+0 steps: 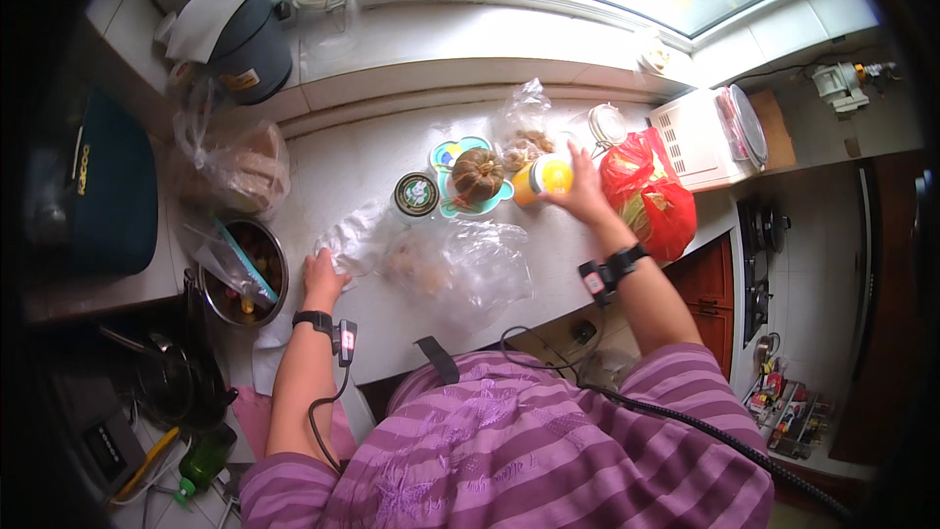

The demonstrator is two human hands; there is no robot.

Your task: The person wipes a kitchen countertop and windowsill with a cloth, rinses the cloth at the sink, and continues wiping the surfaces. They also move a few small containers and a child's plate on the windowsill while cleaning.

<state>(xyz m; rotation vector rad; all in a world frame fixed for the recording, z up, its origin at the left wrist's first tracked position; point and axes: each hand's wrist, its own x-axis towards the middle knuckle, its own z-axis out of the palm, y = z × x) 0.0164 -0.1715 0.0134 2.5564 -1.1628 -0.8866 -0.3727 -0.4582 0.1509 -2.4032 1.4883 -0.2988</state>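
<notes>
My left hand (323, 281) grips a white cloth (360, 239) that lies crumpled on the pale countertop. My right hand (584, 191) is around the lid end of a yellow-orange jar (523, 187), thumb in front and fingers behind. Just left of the jar, a small ribbed pumpkin (478, 173) rests on a turquoise shaped plate (449, 153). A jar with a dark round lid (416, 195) bearing a rabbit picture stands beside that plate. Between my hands lies a clear plastic bag (477, 264) with blurred pale contents.
Behind the yellow jar is a clear bag of brown lumpy food (527, 147). A red plastic bag (653, 198) sits to the right, near a white vented box (694, 136). A metal pot (283, 264) and another knotted bag (250, 169) stand left. Cables hang from both wrists.
</notes>
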